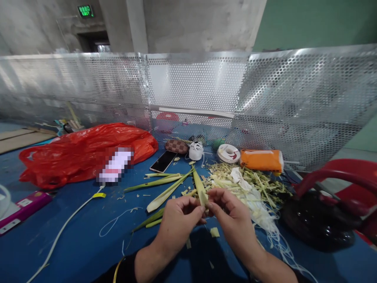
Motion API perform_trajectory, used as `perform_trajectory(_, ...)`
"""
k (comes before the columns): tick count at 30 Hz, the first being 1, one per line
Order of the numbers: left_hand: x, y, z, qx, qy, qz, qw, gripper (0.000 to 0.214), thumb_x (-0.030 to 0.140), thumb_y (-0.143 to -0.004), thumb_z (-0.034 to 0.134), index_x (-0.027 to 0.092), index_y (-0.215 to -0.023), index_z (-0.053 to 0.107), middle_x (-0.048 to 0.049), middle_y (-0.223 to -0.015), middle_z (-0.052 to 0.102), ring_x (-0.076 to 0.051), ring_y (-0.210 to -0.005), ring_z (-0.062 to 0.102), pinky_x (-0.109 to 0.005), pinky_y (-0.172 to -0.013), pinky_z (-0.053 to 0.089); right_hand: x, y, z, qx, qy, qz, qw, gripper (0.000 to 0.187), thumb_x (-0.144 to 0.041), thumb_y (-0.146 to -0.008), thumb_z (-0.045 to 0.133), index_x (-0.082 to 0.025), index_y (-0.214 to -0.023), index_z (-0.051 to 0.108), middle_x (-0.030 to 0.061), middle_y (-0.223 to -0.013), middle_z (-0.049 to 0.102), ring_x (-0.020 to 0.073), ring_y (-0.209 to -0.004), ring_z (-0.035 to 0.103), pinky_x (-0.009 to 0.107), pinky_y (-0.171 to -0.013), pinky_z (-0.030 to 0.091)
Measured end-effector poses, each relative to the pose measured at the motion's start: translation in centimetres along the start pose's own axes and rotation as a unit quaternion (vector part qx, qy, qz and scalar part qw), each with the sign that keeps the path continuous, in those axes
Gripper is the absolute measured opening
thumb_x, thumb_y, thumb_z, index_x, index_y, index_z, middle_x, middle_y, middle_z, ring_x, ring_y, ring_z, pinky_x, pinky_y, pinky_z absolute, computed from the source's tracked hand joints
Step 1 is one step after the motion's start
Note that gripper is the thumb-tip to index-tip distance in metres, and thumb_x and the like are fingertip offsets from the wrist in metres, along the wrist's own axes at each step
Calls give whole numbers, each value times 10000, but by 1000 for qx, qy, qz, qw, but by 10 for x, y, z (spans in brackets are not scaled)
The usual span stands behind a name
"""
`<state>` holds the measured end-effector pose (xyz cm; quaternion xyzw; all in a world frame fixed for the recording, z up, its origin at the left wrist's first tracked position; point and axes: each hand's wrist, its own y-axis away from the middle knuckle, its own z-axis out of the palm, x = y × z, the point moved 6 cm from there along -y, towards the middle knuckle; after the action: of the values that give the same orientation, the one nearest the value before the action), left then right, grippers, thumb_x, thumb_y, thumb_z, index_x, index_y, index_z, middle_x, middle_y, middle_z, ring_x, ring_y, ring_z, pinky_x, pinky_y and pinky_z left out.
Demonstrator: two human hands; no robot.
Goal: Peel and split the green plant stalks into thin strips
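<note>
Leaf [200, 185] is what we hold, right in front of us. Our left grip [176, 218] is closed, pinching the near end, and our right grip [232, 220] is closed on that same end from the 3 o'clock side. Both touch it, so we can't call one nearer. The leaf is long and runs away from us, its thin tip pointing between 11 and 12 o'clock.

Just past our left grip, at 10 o'clock, loose leaves [167, 193] lie on the blue table [88, 243]. At 2 o'clock is a heap of leaf scraps [265, 184]. At 3 o'clock we see a dark, round kettle [319, 224] with a red handle; we can't see what is in it. Farther off, between 10 and 11 o'clock, lies a phone [164, 162]. A big red bag [82, 149] spreads out at 10 o'clock, its inside hidden. At 1 o'clock sits a white roll [223, 153], beside an orange pack [256, 160]. At 11 o'clock a checked case [176, 146] looks shut, so we can't tell what it holds. Behind stands a metal wall full of holes [191, 82].
</note>
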<state>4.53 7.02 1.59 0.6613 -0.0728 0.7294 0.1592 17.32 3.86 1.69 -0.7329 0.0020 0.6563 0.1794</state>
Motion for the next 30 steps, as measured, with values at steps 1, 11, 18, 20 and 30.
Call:
perform_trajectory(1, -1, -1, 0, 3, -1, 3, 1000, 118, 230, -608, 713, 134, -580, 650, -4, -558, 640, -121, -509, 586, -230, -546, 508, 1, 0, 0, 0, -6, 2, 1000, 157, -290, -801, 625, -187, -916, 603, 25, -756, 635, 177, -699, 598, 294, -641, 505)
perform_trajectory(11, -3, -3, 0, -4, 3, -18, 1000, 219, 316, -582, 760, 140, -567, 631, 3, -541, 619, -126, -513, 587, -243, -565, 505, -1, 0, 1, 13, 34, -59, 998, 63, -173, -807, 588, -206, -830, 540, -13, -712, 571, 142, -654, 562, 241, -589, 483)
perform_trajectory(18, -7, -3, -3, -38, 70, -56, 995, 233, 325, -642, 738, 126, -600, 625, -14, -568, 629, -95, -495, 557, -207, -536, 458, -22, -2, 2, -60, 117, -198, 971, 109, -194, -889, 536, -219, -820, 617, 13, -762, 592, 151, -709, 586, 269, -649, 483)
perform_trajectory(20, -7, -2, -4, -44, 93, -70, 992, 224, 309, -656, 732, 122, -603, 620, -10, -572, 622, -83, -491, 545, -194, -528, 445, -26, -1, 2, -72, 140, -231, 960, 119, -193, -898, 537, -231, -865, 645, 26, -805, 611, 164, -760, 604, 288, -693, 492)
perform_trajectory(30, -1, 1, -2, -45, 88, -44, 994, 175, 279, -692, 705, 127, -626, 647, -33, -596, 661, -115, -536, 598, -227, -588, 491, -26, -1, -6, -35, 120, -204, 971, 103, -137, -812, 652, -239, -802, 670, -11, -744, 683, 149, -690, 633, 246, -639, 491)
